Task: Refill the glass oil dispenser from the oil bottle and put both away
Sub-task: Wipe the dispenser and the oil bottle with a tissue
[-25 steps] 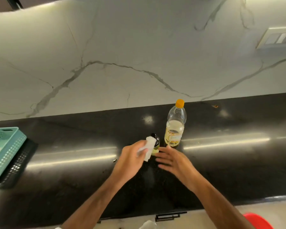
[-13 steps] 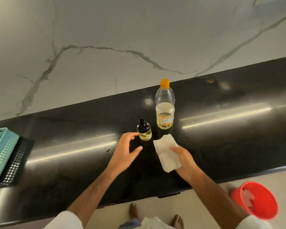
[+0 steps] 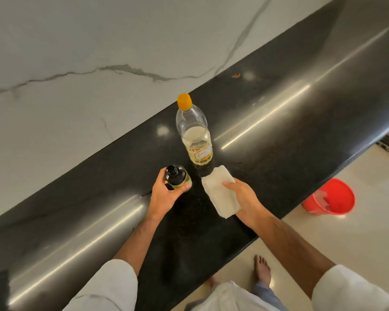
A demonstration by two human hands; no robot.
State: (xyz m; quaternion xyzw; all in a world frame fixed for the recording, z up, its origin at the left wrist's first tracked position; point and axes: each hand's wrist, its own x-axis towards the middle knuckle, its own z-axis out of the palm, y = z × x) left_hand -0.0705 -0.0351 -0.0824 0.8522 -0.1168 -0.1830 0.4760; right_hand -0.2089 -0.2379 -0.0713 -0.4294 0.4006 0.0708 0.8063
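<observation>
L hand [image 3: 164,195] grips the glass oil dispenser [image 3: 177,178] w/ fingers curled round it, black cap on, at the middle of the black table [image 3: 290,140]. Oil bottle [image 3: 195,140] w/ orange cap stands upright just beyond, to the right. R hand [image 3: 245,198] pinches a white tissue [image 3: 218,194] near the bottle's base. Red bucket [image 3: 330,197] on the floor, far right.

A polished black speckled stone countertop [image 3: 290,135] runs diagonally, streaked with bright reflected light. Behind the countertop rises a white marble wall with grey veins [image 3: 88,52]. Below its front edge lies a glossy cream tiled floor [image 3: 346,239], bearing a red plastic bucket [image 3: 330,197].
</observation>
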